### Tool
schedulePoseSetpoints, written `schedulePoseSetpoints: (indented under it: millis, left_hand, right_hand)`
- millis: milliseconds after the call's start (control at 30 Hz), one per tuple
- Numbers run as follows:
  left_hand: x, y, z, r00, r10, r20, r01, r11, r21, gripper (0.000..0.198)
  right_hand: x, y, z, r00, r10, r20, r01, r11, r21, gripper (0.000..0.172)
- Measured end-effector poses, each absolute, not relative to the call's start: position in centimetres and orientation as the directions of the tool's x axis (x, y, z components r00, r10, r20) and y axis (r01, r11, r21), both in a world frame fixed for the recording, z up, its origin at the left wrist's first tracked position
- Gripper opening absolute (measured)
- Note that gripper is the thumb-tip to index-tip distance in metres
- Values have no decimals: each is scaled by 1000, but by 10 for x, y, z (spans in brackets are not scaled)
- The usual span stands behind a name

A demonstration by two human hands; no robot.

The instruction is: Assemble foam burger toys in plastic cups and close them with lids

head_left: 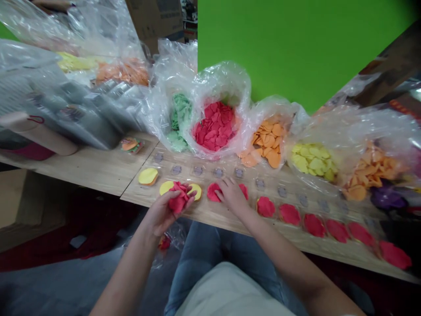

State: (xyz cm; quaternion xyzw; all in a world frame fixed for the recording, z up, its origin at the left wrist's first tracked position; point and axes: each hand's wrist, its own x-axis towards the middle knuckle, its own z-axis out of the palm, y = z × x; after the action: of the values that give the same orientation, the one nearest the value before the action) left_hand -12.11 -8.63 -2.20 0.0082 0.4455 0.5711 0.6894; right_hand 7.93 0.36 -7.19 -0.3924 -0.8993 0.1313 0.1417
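Observation:
My left hand [164, 210] is closed around a bunch of red felt pieces [178, 199], held just above the table edge. My right hand [232, 193] lies on the wooden table [108, 171], fingers down on a red felt piece [213, 192] in a row. To the right runs a line of several red felt pieces [314, 224] laid on clear packets. To the left are yellow discs [148, 176], one partly hidden behind the bunch.
Open plastic bags stand along the back: green pieces [180, 115], red pieces [215, 126], orange pieces [267, 140], yellow pieces [312, 159], more orange [373, 171]. A small finished packet [130, 145] lies at the left. A green screen [296, 44] stands behind.

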Motion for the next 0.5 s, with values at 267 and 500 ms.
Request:
schedulePoseSetpoints:
  millis: [267,500]
  left_hand:
    - [-118,-80,-25,-28,770,-638,-710,434,554,27]
    - [-137,-84,-29,-113,796,-595,-654,391,647,28]
  right_hand:
    - [55,-5,-42,-520,820,239,544,533,-648,28]
    - [84,-26,-68,-831,531,166,483,837,-257,52]
